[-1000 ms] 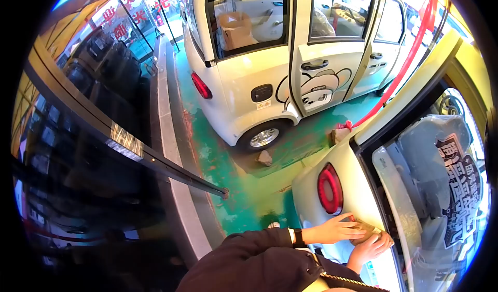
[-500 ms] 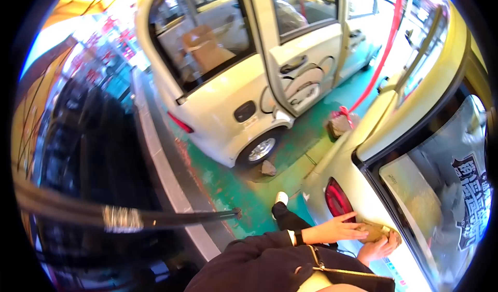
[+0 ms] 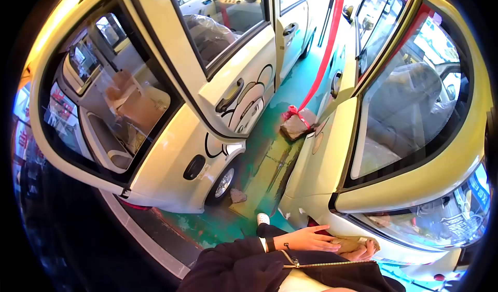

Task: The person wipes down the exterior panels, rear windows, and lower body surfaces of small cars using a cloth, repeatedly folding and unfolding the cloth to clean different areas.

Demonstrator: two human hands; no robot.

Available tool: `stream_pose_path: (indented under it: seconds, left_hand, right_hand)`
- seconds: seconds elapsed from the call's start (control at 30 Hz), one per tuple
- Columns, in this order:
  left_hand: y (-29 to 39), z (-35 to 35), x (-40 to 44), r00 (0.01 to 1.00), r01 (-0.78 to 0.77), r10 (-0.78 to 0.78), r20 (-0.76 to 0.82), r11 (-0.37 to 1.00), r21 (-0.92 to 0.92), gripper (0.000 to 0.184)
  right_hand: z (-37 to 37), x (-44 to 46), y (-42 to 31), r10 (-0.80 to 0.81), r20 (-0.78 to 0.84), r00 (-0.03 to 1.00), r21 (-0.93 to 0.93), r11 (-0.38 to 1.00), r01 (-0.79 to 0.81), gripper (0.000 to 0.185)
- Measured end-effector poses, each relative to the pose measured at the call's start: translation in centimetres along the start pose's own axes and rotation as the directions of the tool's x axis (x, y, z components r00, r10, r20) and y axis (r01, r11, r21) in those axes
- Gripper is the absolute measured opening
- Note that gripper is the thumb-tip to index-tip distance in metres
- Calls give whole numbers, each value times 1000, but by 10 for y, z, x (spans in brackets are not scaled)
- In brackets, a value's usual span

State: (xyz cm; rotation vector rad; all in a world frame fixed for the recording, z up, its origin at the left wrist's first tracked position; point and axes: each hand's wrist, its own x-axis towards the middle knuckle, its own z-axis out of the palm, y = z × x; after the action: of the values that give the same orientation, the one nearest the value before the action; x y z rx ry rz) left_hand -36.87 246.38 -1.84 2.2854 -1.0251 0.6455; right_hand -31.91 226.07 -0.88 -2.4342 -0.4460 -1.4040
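Observation:
A tan-brown piece, apparently a folded cloth (image 3: 346,241), lies between my two hands at the rear of the nearer pale-yellow car (image 3: 311,180). My left hand (image 3: 307,238) reaches in from the left with fingers stretched out and apart, the tips touching the cloth's near side. A dark band circles that wrist. Curled over the right end of the cloth, my right hand (image 3: 365,251) grips it. Just behind the left fingers, a red tail light (image 3: 317,225) shows only in part.
A second pale car (image 3: 166,157) with a cartoon drawing stands to the left. Between the cars, a red ribbon (image 3: 326,58) runs down to a stone block (image 3: 296,126). A smaller stone (image 3: 238,195) sits by the wheel (image 3: 224,183). The floor (image 3: 249,209) is green.
My view has swung left and up along the gap between the cars, so both cars appear larger. The hands keep much the same hold around the cloth.

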Motion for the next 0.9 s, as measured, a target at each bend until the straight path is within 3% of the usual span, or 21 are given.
stream_pose_path:
  seconds: [0.17,0.2,0.23,0.3,0.37,0.43,0.5,0.53,0.63,0.7,0.77,0.9]
  left_hand:
    - [-18,-4,2,995,-70,76,68,994,-88,58]
    - [-20,-5,4,989,-88,100,111,990,-108,59]
    - [-22,-5,3,982,-108,122,146,989,-102,60]
    - [-22,-2,2,980,-92,119,160,982,-164,60]
    - [-26,3,2,973,-103,138,187,977,-186,61]
    - [-28,-2,4,979,-120,143,148,981,-151,62]
    - [-37,-20,8,968,-126,159,192,977,-174,64]
    - [-44,-23,9,979,-150,171,109,973,-178,61]
    - [-66,-30,-1,987,-157,162,6,965,-212,55]
    - [-82,-48,-1,980,-198,195,-35,964,-177,53]
    - [-95,-69,-6,974,-225,223,-32,959,-171,54]
    - [-119,-96,-15,990,-137,141,16,978,-155,54]
  right_hand:
    - [-9,-6,-1,30,103,994,-61,998,-24,14]
    - [-10,-7,0,169,164,972,-121,981,-150,17]
    - [-8,-14,-4,396,151,906,-15,917,-399,18]
    - [-13,-12,0,221,195,955,-155,969,-193,19]
    - [-8,-33,6,476,173,862,-86,879,-468,21]
    - [-16,-13,-4,330,252,909,-297,921,-252,21]
    - [-9,-18,-15,571,168,804,-226,816,-532,23]
    - [-8,-9,-30,464,164,871,-185,881,-435,25]
    - [-4,6,-69,509,221,832,-161,860,-483,31]
    - [8,24,-100,600,142,788,-76,800,-595,25]
    - [18,33,-121,589,118,800,-121,808,-577,19]
    - [32,49,-149,491,128,862,-100,871,-481,22]
